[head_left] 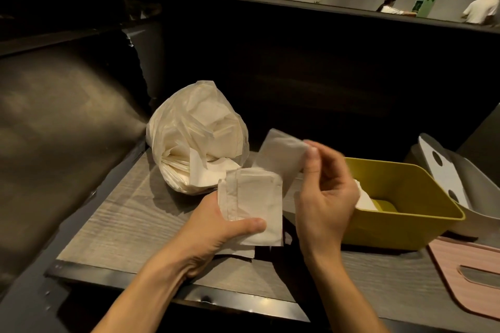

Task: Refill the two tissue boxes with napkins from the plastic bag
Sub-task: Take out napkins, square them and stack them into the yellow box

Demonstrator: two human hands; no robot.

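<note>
right hand (326,197) hides napkins (365,199) (partly), pink lid (470,276) cropped

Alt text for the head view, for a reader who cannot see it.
The left hand holds a stack of napkins while the right hand pinches a single napkin above the table, between an open plastic bag of napkins and a yellow tissue box.

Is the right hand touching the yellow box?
Cannot tell. In the head view the right hand, pinching a single napkin, overlaps the yellow box and hides any gap.
</note>
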